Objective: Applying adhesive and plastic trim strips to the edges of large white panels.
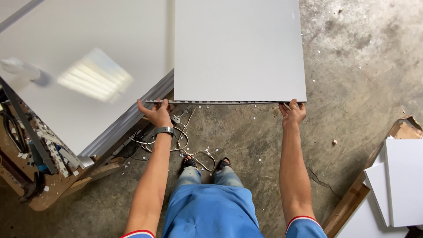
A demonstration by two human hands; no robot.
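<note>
I see no container proper; a flattened cardboard box [352, 198] at lower right bears more white panels [405, 176], cut off by the frame edge; a glossy stack of white sheets [66, 57] lies at left, glare hiding its surface; my left hand [155, 113] and right hand [292, 113] each close around the near edge of the large white panel [238, 48], held above the concrete floor [352, 66]; a tangled white cable [189, 145] lies near my feet.
</note>
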